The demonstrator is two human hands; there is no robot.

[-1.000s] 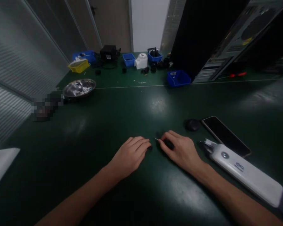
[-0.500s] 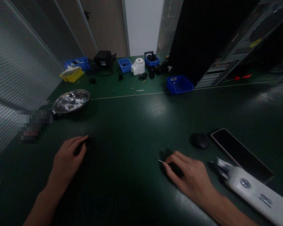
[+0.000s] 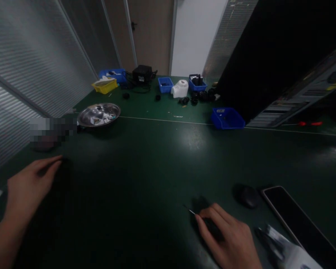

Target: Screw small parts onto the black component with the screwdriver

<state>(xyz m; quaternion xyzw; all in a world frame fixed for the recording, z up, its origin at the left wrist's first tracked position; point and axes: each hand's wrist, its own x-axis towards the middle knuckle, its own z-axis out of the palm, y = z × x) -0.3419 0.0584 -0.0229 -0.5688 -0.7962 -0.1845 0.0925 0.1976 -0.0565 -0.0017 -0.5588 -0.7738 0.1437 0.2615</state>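
Note:
My right hand [image 3: 229,237] rests low over the green table, right of the middle. Its thumb and forefinger pinch a thin metal rod [image 3: 191,212] whose narrow, dark tip points up and left; the rest of it is hidden in the hand. At the left, my left hand [image 3: 32,183] hovers close to the tabletop, thumb and forefinger closed together at the tips. Whether anything small is between them I cannot make out. Beyond it lies a steel bowl [image 3: 85,118] with white scraps and small bits inside.
A dark rounded object like a mouse [image 3: 249,197], a phone [image 3: 299,220] and a white device [image 3: 299,257] lie to the right. Farther back are a blue bin [image 3: 228,122], a white vented housing [image 3: 180,89], a yellow bin [image 3: 105,87] and several black parts. A black computer case stands back right.
The view has shifted, so the table items sit lower or farther right. My left hand has moved left, away from the middle. My right hand still pinches the rod.

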